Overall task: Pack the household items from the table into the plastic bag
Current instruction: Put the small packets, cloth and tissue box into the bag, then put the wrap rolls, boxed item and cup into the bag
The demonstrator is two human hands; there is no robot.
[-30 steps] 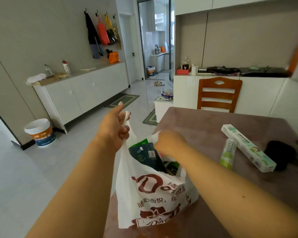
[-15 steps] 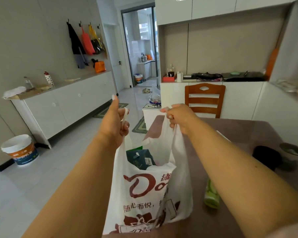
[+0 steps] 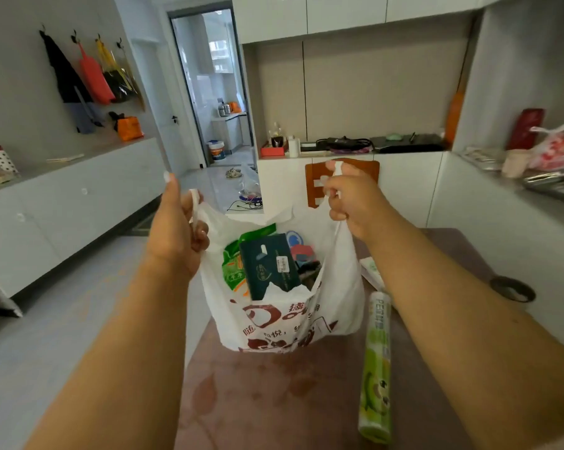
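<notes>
A white plastic bag [image 3: 283, 323] with red print stands on the brown table [image 3: 274, 401], its mouth held wide. My left hand [image 3: 176, 228] grips the left handle and my right hand [image 3: 352, 199] grips the right handle, both raised above the bag. Inside the bag I see a dark green box [image 3: 269, 266], a green packet [image 3: 233, 264] and a blue and red item [image 3: 298, 246]. A green roll of plastic bags [image 3: 376, 368] lies on the table just right of the bag. A white and green box [image 3: 371, 272] is partly hidden behind my right forearm.
A wooden chair [image 3: 316, 186] stands at the table's far end. A dark round dish [image 3: 512, 289] sits at the table's right edge. White cabinets run along the left wall and the back wall. The floor to the left is open tile.
My right hand has pulled the right handle up and to the right, spreading the bag's mouth open. The view has tilted up and nearer to the bag.
</notes>
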